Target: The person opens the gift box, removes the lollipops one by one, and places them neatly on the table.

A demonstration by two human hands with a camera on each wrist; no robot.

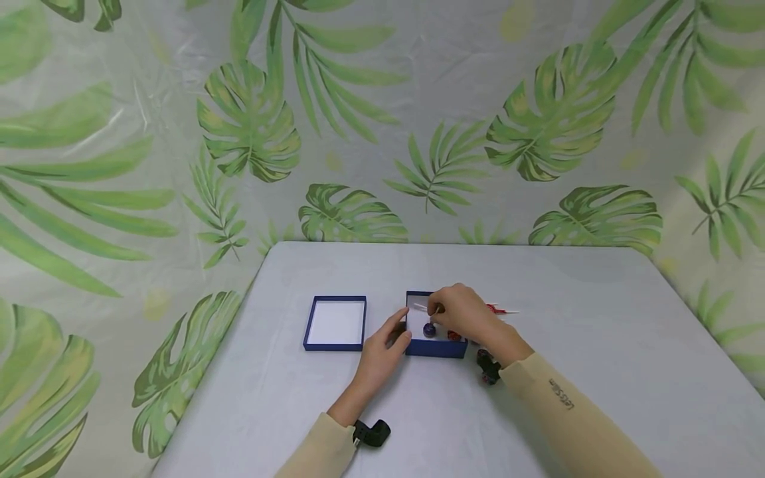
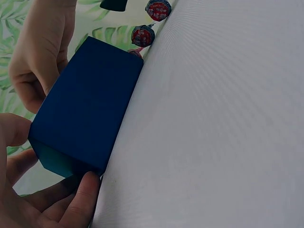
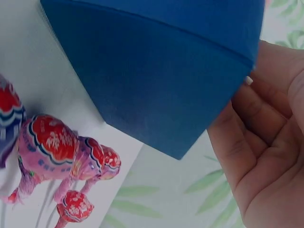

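A blue box (image 1: 436, 348) with a white inside stands on the table. My left hand (image 1: 382, 345) holds its left end, the fingertips at the rim and lower edge (image 2: 88, 194). Over the box, my right hand (image 1: 459, 309) pinches a thin white stick between thumb and fingers. A purple-wrapped lollipop (image 1: 429, 330) shows just below that hand, inside the box, and a red-wrapped lollipop (image 1: 454, 336) lies near its front right corner. In the right wrist view, the tip of the white stick (image 3: 248, 80) peeks out by the right hand's fingers; the box wall hides the rest.
To the left lies a shallow blue-edged lid (image 1: 335, 348) with a white inside. Several wrapped lollipops (image 3: 50, 147) lie right of the box, and red ones with sticks (image 1: 495, 309) show behind the right hand. A leaf-patterned sheet (image 1: 352, 212) hangs behind the white table (image 1: 597, 318).
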